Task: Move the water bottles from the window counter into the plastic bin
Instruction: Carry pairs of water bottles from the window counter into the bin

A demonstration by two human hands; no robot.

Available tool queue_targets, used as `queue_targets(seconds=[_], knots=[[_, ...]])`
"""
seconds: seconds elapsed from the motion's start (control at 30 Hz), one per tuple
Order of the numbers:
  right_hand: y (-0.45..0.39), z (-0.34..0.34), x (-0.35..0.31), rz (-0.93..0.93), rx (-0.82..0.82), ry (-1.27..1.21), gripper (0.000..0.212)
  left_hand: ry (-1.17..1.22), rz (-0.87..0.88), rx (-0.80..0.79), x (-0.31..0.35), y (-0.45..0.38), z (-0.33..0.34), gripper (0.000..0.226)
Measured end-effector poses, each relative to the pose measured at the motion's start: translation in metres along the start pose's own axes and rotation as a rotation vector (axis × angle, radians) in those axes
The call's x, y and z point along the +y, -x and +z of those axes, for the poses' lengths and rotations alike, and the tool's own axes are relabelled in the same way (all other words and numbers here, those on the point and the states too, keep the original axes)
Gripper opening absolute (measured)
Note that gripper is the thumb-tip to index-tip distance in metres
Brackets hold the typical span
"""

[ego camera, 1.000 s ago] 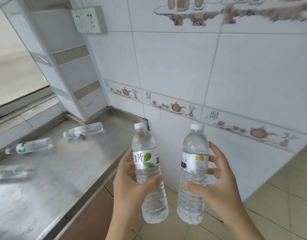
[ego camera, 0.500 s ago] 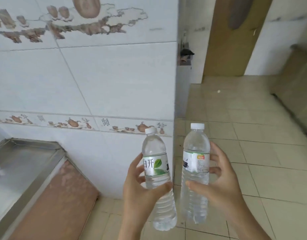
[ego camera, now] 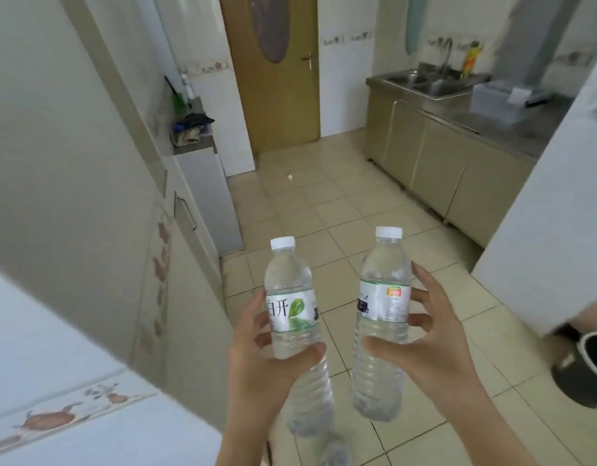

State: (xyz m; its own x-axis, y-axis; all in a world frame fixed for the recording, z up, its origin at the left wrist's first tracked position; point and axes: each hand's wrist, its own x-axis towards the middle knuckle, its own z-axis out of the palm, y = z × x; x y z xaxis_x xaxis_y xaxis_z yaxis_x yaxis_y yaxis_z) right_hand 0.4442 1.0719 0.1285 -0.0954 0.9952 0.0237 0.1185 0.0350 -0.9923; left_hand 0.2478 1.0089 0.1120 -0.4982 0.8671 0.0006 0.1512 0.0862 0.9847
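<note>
Head view: two water bottles held up over the floor.
The left hand (ego camera: 256, 358) squeezes the leaf-label bottle (ego camera: 292, 317) at 7 o'clock; the right hand (ego camera: 428, 348) squeezes the other bottle (ego camera: 383, 311) at 5 o'clock.

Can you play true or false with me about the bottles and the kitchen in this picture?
1. Each hand holds one water bottle. True: the left hand grips the leaf-label bottle, the right hand grips the other bottle.
2. Both bottles have white caps. True.
3. The bottles are lying flat on the floor. False: they are held nearly upright above the floor tiles.
4. The brown door stands wide open. False: it looks closed.
5. A sink with a tap sits at the far right. True.
</note>
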Motion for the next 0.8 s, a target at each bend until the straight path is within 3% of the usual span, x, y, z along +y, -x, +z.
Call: queue_targets(seconds=[0.47,0.8], knots=[[-0.201,-0.046,0.009,0.007,0.318,0.097,0.110,0.044,0.055,-0.341,0.039,-0.233,0.157,0.095],[-0.348,-0.137,0.037,0.010,0.409,0.131,0.112,0.029,0.067,-0.402,0.052,-0.345,0.316,0.096]])
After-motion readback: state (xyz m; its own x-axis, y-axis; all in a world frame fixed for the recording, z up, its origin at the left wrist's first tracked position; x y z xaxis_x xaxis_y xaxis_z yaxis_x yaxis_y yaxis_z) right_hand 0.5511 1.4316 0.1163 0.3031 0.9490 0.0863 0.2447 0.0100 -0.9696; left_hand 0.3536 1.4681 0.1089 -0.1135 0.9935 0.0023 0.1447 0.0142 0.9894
